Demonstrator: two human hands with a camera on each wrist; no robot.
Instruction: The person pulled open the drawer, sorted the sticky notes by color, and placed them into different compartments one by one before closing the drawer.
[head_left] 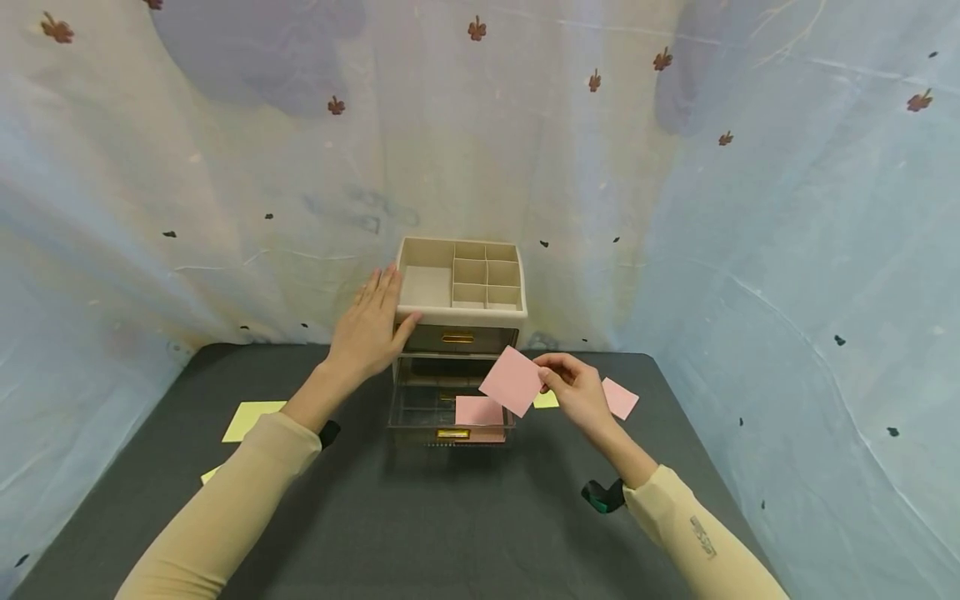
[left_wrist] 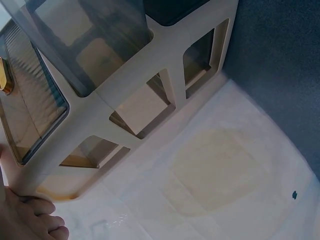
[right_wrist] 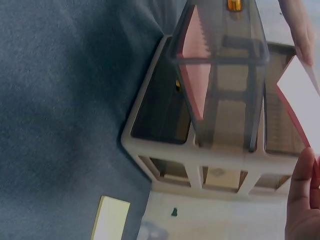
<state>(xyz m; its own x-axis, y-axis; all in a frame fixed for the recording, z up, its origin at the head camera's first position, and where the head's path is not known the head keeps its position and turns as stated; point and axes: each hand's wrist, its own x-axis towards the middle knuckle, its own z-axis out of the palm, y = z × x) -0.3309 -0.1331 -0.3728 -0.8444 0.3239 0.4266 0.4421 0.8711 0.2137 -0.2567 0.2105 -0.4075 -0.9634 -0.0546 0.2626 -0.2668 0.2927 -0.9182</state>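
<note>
head: pink pad (head_left: 513, 382) in right grip (head_left: 577, 392)

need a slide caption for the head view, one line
Left hand rests against the organizer while the right hand holds a pink pad near an open drawer.
</note>
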